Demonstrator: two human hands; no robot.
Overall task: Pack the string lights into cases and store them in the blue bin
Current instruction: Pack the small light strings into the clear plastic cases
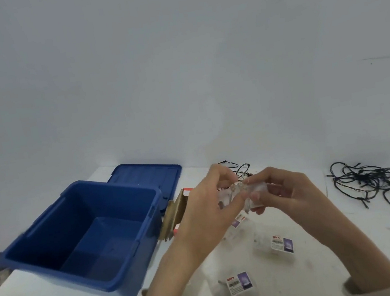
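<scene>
Above the table, both hands hold a small clear plastic case (239,198) with pale string lights bunched at its top. My left hand (207,206) pinches its left side, and my right hand (280,191) grips its right side with thumb in front. The empty blue bin (83,236) stands open at the left. Two clear cases with labels lie on the table, one (272,244) below my right hand and one (233,285) between my forearms. A third labelled case (237,222) shows under my hands. A tangle of dark string lights (382,184) lies at the right.
The bin's blue lid (147,174) lies flat behind the bin. A brown cardboard box (173,216) with red and white print stands between bin and hands. More dark wire (234,167) loops behind my hands. The white table's left edge runs beside the bin.
</scene>
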